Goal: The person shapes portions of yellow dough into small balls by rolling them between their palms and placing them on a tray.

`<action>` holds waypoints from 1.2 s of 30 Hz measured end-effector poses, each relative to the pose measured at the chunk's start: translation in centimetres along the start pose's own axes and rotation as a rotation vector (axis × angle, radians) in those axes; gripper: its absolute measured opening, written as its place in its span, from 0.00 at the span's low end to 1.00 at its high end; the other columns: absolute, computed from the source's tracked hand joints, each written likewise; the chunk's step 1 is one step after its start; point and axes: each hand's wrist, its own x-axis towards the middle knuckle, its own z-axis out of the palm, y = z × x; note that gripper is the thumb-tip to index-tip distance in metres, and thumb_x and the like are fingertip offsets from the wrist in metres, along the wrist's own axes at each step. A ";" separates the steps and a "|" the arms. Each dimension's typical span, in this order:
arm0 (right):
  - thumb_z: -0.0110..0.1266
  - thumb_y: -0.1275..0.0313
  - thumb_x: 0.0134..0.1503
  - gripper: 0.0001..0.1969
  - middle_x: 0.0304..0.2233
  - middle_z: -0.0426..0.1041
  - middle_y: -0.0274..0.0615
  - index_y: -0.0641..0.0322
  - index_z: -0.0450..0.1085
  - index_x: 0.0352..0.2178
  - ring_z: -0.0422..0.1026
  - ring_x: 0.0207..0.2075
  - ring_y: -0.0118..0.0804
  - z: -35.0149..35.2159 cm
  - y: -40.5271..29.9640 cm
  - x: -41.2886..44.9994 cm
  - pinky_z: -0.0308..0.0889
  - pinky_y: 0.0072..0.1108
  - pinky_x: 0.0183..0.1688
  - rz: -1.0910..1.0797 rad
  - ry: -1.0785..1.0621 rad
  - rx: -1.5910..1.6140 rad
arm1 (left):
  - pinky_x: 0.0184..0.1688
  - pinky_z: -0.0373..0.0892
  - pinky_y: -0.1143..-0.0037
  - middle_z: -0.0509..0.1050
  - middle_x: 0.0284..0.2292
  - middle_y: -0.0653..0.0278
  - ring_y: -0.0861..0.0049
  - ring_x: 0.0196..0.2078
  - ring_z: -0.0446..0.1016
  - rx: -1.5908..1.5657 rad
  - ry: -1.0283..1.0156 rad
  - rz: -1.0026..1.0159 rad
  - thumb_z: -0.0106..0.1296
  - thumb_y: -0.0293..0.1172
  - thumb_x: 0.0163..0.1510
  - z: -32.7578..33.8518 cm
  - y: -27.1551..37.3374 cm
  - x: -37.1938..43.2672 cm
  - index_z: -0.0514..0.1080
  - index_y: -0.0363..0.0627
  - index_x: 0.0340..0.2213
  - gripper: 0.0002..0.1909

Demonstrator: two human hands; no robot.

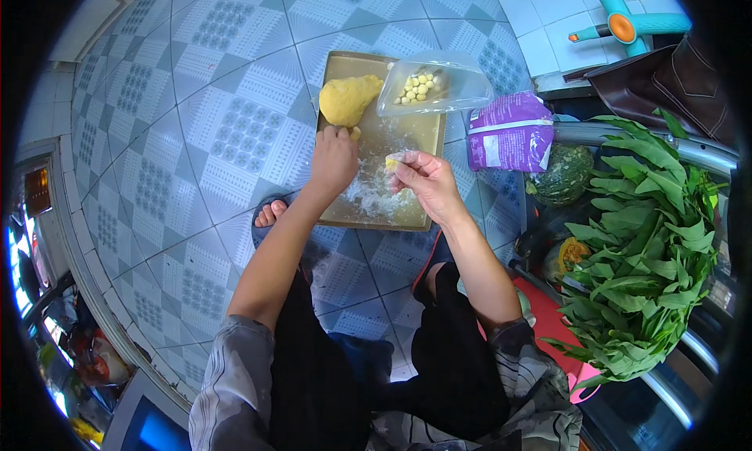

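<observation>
A shallow rectangular metal tray [385, 220] rests on the tiled floor between and beyond my feet. On its far left part lies a big lump of yellow dough [349, 100]. My left hand [336, 159] is at the near end of this lump, its fingertips on a small dough piece [355, 133]; the back of the hand hides most of its grip. White flour [379, 197] is scattered over the tray. Above it, my floury right hand [424, 177] pinches a small yellow dough piece [392, 164]. A clear plastic bag [464, 94] holding several small dough balls [419, 88] lies over the tray's far right corner.
Right of the tray lies a purple printed package [510, 133]. Beyond it are a green squash [561, 173], a cut squash [571, 256] and a large bunch of leafy greens [643, 263] by a metal rack [670, 398]. My sandalled foot [270, 213] is near the tray's left near corner.
</observation>
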 end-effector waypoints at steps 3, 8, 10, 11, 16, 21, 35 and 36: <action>0.51 0.78 0.54 0.08 0.28 0.72 0.38 0.70 0.69 0.36 0.72 0.27 0.26 -0.2 0.0 -0.1 0.69 0.17 0.31 -0.005 0.033 -0.028 | 0.33 0.65 0.66 0.72 0.27 0.53 0.60 0.30 0.70 0.023 0.158 -0.016 0.45 0.31 0.54 -0.8 1.5 -0.4 0.70 0.32 0.31 0.11; 0.52 0.77 0.54 0.08 0.27 0.73 0.38 0.70 0.69 0.36 0.71 0.27 0.25 -0.8 -0.1 -0.3 0.69 0.17 0.31 -0.037 0.050 -0.102 | 0.29 0.68 0.77 0.75 0.26 0.60 0.79 0.27 0.72 -1.057 -0.328 -0.355 0.47 0.30 0.56 -4.9 5.1 -1.4 0.72 0.31 0.33 0.11; 0.52 0.77 0.54 0.08 0.27 0.72 0.37 0.70 0.69 0.35 0.71 0.26 0.24 -0.4 -0.3 -0.5 0.68 0.16 0.30 -0.039 0.020 -0.178 | 0.30 0.68 0.83 0.74 0.24 0.66 0.86 0.26 0.70 -1.294 -0.292 -0.509 0.48 0.28 0.56 -6.9 6.9 -1.4 0.74 0.32 0.31 0.10; 0.52 0.77 0.54 0.08 0.27 0.72 0.37 0.70 0.69 0.35 0.71 0.26 0.24 -0.3 -0.4 -0.6 0.68 0.16 0.30 -0.056 0.040 -0.158 | 0.30 0.68 0.83 0.74 0.24 0.66 0.86 0.26 0.70 -1.278 -0.320 -0.495 0.48 0.28 0.56 -6.9 7.1 -1.6 0.74 0.32 0.31 0.10; 0.53 0.79 0.52 0.06 0.24 0.72 0.38 0.71 0.67 0.32 0.70 0.25 0.23 0.4 -0.9 -1.1 0.67 0.16 0.27 -0.098 0.086 -0.135 | 0.32 0.69 0.83 0.76 0.26 0.63 0.84 0.29 0.73 -0.977 -0.213 -0.413 0.53 0.26 0.52 -7.2 7.6 -2.0 0.74 0.31 0.31 0.08; 0.53 0.80 0.52 0.05 0.23 0.72 0.40 0.71 0.67 0.30 0.71 0.24 0.24 0.6 -1.1 -1.8 0.68 0.16 0.26 -0.071 0.083 -0.034 | 0.31 0.69 0.83 0.75 0.28 0.63 0.84 0.28 0.72 -0.826 -0.103 -0.357 0.55 0.25 0.51 -7.6 8.5 -2.2 0.73 0.31 0.34 0.09; 0.56 0.78 0.49 0.05 0.20 0.72 0.35 0.71 0.70 0.24 0.69 0.22 0.21 0.6 -0.2 -2.4 0.65 0.14 0.25 -0.145 0.291 -0.061 | 0.33 0.69 0.83 0.76 0.26 0.61 0.84 0.28 0.73 -0.753 -0.125 -0.343 0.55 0.21 0.48 -8.7 10.6 -1.9 0.74 0.30 0.31 0.06; 0.55 0.78 0.50 0.04 0.21 0.71 0.35 0.71 0.70 0.25 0.69 0.23 0.21 0.8 -0.6 -2.6 0.65 0.14 0.25 -0.135 0.247 -0.069 | 0.33 0.69 0.83 0.76 0.26 0.61 0.84 0.28 0.73 -0.713 -0.118 -0.356 0.55 0.21 0.48 -8.9 10.6 -1.8 0.74 0.31 0.31 0.06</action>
